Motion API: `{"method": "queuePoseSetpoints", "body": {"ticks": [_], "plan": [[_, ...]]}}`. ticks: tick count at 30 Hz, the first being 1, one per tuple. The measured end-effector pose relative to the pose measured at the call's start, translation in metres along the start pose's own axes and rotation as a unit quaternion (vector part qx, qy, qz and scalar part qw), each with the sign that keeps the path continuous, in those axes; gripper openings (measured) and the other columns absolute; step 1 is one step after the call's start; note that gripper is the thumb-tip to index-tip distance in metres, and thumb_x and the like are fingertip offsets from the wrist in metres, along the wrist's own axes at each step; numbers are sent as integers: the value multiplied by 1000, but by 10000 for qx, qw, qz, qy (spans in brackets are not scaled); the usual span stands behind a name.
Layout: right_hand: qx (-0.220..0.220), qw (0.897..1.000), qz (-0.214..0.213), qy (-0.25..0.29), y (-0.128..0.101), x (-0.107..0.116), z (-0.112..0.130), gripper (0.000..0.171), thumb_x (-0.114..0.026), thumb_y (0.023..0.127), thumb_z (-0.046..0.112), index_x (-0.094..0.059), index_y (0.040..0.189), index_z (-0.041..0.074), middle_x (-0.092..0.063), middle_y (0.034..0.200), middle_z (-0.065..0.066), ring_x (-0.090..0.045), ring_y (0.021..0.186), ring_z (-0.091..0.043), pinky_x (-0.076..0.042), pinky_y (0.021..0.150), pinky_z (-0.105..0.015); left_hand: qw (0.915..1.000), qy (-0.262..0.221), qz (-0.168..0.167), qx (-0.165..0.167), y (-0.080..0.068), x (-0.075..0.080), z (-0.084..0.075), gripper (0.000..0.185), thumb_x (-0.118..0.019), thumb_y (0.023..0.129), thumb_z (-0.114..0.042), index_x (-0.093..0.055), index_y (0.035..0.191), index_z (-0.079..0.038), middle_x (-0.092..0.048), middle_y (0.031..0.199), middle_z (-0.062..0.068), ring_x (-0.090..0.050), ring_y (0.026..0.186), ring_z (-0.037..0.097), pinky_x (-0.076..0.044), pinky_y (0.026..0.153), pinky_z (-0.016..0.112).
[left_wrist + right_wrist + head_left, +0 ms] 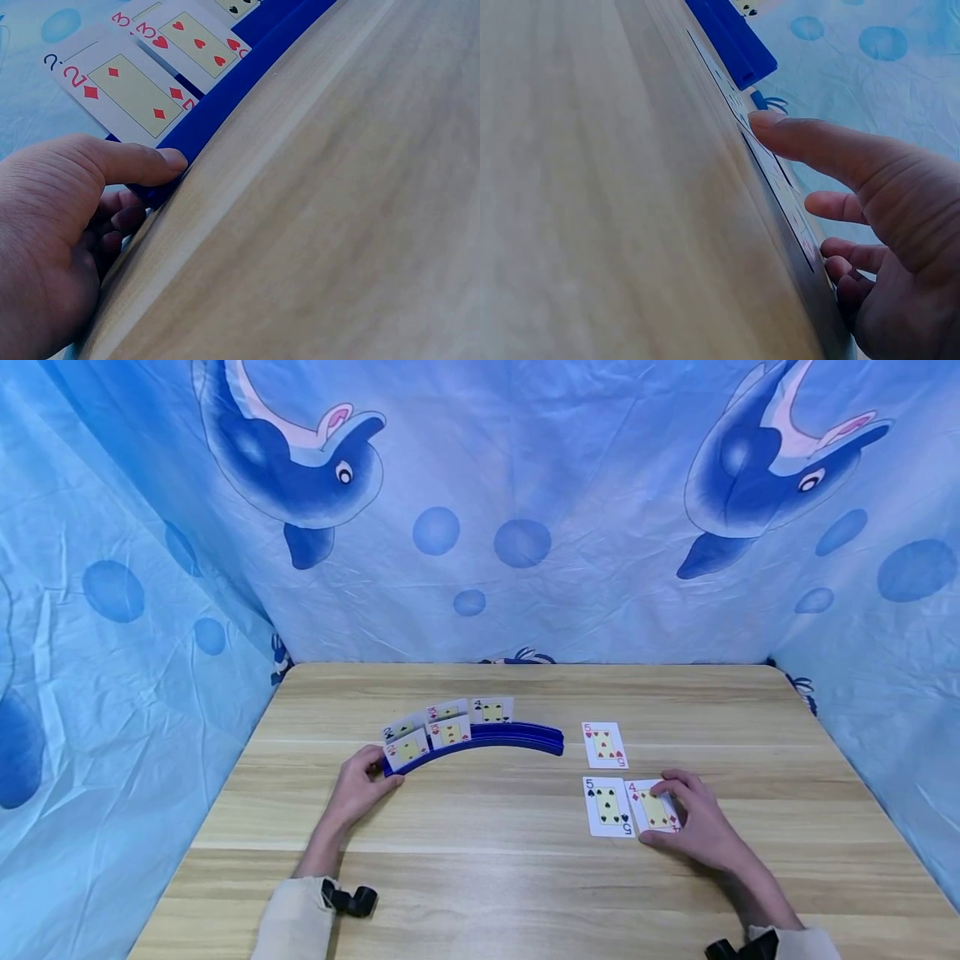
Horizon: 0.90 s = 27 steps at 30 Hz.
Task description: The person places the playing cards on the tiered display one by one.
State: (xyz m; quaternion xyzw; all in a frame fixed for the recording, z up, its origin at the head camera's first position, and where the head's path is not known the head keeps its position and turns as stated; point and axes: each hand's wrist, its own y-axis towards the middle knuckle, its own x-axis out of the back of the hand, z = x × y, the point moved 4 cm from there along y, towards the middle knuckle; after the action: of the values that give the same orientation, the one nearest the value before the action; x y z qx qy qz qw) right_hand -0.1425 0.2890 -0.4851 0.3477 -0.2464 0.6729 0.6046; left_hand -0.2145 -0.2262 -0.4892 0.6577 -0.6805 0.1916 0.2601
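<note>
A curved blue playing card holder [525, 739] stands at the middle left of the table. My left hand [358, 787] grips its left end, thumb in front [161, 161]. In the holder's front row are the two of diamonds [124, 86] and three of hearts [196, 45]; behind them are a black two, a red three and a black four [492, 710]. My right hand [699, 822] is over the four of diamonds [651, 808] flat on the table, with thumb and finger at its opposite edges. Left of it lies the five of spades [607, 807].
The five of hearts [604, 745] lies above the five of spades, right of the holder. The wooden table [480, 877] ends at a blue dolphin-print curtain [480, 485] behind and at both sides.
</note>
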Motion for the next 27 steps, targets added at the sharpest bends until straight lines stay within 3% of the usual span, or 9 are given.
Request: {"method": "queuePoseSetpoints", "body": {"ticks": [19,27], "plan": [[-104,9983,143,-554,4,0,3,61,-94,62,39,-67,106,6,-47,134,-27,-43,123,-46,-38,97,-65,10000,11,42,11,2,0,-1,44,-79,81,-7,-66,122,2,-65,125,20,-64,111,32,-50,93,29],[-228,9961,326,-782,8,1,6,89,-93,63,42,-55,133,5,-40,135,-30,-44,115,-41,-43,89,-58,10000,-44,39,9,1,-1,1,44,-79,81,-6,-66,122,3,-65,124,19,-64,111,32,-49,91,26]]}}
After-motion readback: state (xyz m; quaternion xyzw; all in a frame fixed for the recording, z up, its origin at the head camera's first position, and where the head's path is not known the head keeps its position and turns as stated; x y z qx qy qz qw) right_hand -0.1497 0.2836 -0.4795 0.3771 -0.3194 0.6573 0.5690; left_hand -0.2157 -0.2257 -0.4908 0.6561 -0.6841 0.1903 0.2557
